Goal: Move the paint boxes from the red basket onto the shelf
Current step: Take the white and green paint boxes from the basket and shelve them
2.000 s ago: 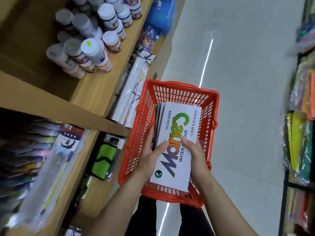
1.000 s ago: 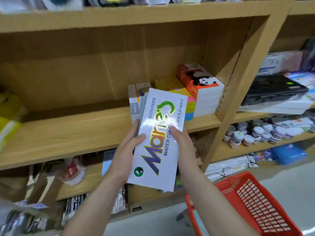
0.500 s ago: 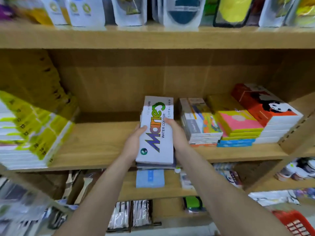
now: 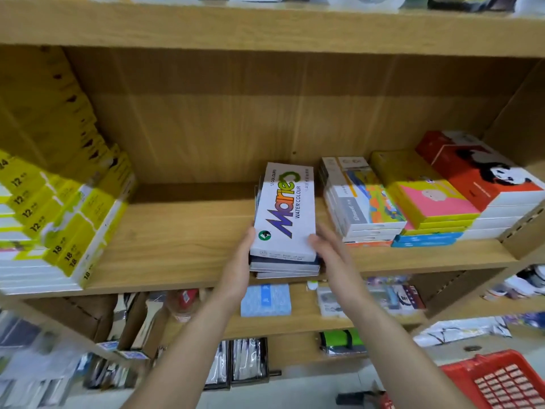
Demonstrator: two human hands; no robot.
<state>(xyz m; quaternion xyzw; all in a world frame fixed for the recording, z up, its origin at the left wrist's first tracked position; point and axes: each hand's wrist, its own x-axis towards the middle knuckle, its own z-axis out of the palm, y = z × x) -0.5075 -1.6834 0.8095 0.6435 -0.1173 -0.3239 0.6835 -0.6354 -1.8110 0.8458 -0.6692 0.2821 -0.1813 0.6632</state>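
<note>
A stack of several flat paint boxes point(image 4: 284, 214), the top one white with "Marie's Water Colour" printed on it, lies on the wooden middle shelf point(image 4: 182, 243) near its front edge. My left hand point(image 4: 240, 261) presses flat against the stack's left side. My right hand point(image 4: 326, 249) is against the near right corner, fingertips on the top box. The red basket point(image 4: 501, 382) stands on the floor at the lower right; what it holds is hidden.
Stacks of colourful boxes point(image 4: 365, 205) stand just right of the paint boxes, with orange panda boxes point(image 4: 477, 175) beyond. Yellow and white boxes point(image 4: 59, 225) fill the shelf's left end. Bare shelf board lies between them and the stack. Lower shelves hold small packs.
The stack came out of the basket, was lifted to the shelf and pushed further back on the board. My hands slid from its middle to its near end. The view turned from floor to shelf.
</note>
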